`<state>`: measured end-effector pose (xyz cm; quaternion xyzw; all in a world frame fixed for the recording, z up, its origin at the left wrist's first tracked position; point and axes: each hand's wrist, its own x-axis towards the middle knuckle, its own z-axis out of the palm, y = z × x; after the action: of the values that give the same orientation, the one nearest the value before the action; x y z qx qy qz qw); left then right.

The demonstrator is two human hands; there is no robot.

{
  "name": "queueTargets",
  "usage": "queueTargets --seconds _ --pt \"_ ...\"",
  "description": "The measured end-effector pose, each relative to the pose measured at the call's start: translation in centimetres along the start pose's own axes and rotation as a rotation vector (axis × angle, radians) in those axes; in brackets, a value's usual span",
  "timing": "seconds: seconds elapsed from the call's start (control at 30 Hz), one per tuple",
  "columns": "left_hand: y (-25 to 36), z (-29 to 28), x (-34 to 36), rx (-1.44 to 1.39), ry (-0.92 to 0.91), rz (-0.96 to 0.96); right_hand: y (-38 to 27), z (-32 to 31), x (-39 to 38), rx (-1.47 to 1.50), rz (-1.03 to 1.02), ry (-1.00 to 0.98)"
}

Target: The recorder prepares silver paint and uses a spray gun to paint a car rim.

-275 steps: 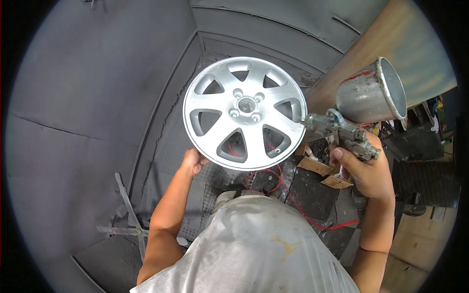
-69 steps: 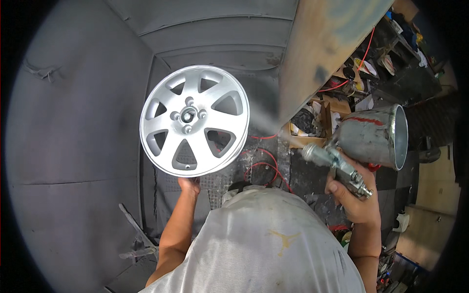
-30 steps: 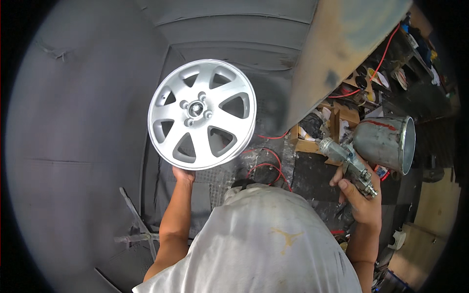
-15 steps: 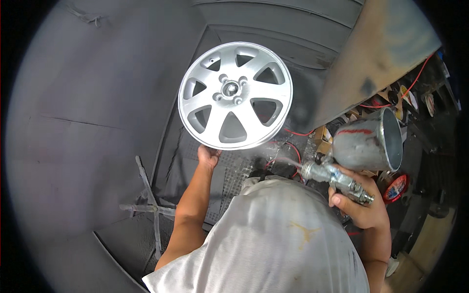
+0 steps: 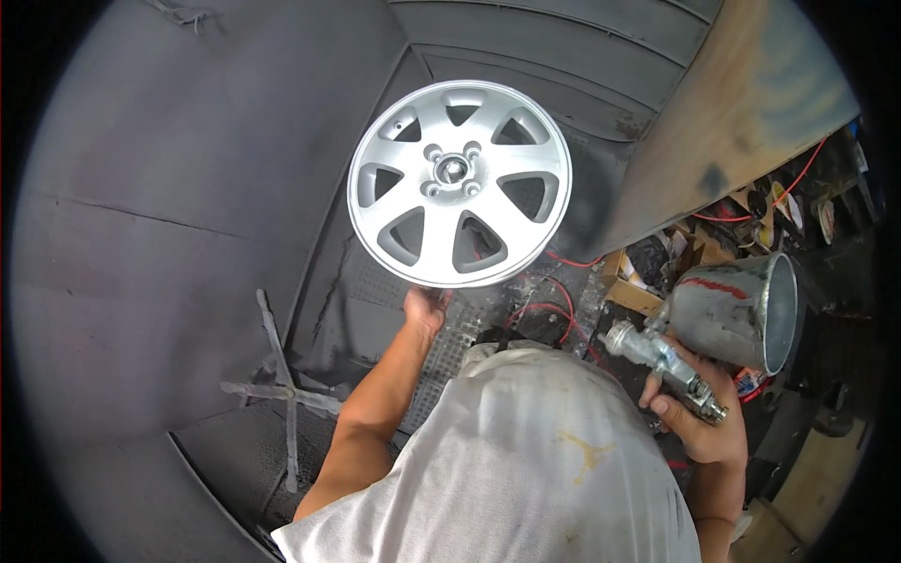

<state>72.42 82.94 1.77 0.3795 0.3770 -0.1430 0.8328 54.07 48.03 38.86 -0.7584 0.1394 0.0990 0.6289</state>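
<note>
A silver alloy wheel [image 5: 441, 225] with several wide spokes and a small bright centre piece faces up in the middle. My left hand [image 5: 427, 311] reaches to its near edge and grips the rim from below; the fingertips are partly hidden under it. Whatever carries the wheel is hidden beneath it. To the right, my right hand [image 5: 709, 403] is wrapped round a metal spray gun [image 5: 662, 364], its nozzle toward the wheel but apart from it. A big grey metal cup [image 5: 723, 314] with a red streak is fixed to the gun, tilted, its mouth to the right.
A grey-coated wall [image 5: 188, 169] rises at left, with a crossed-bar stand [image 5: 286, 389] near it. A large tan panel [image 5: 723, 122] leans at upper right. A red hose [image 5: 568, 310] loops over the floor. Cardboard boxes [image 5: 633, 293] and clutter fill the right side.
The wheel has turned slightly counterclockwise, with my left hand shifting right along its edge. My right hand and the spray gun have moved right and down; the mist at the nozzle has gone.
</note>
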Motion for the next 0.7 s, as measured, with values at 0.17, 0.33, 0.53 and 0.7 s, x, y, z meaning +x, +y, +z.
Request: queueTargets --seconds 0.17,0.33,0.53,0.7 --pt "-5.7 0.6 2.0 0.019 -0.093 -0.112 -0.1 -1.5 1.4 0.014 0.031 -0.188" --pt "-6.8 5.9 1.1 0.342 -0.194 -0.273 -0.7 -3.7 4.2 -0.061 0.021 -0.039" --pt "-0.5 4.7 6.3 0.07 -0.038 -0.01 -2.3 -6.3 5.2 0.037 0.011 0.083" --pt "1.4 7.3 6.9 0.083 -0.056 -0.014 -1.8 -7.1 7.1 0.076 -0.044 -0.117"
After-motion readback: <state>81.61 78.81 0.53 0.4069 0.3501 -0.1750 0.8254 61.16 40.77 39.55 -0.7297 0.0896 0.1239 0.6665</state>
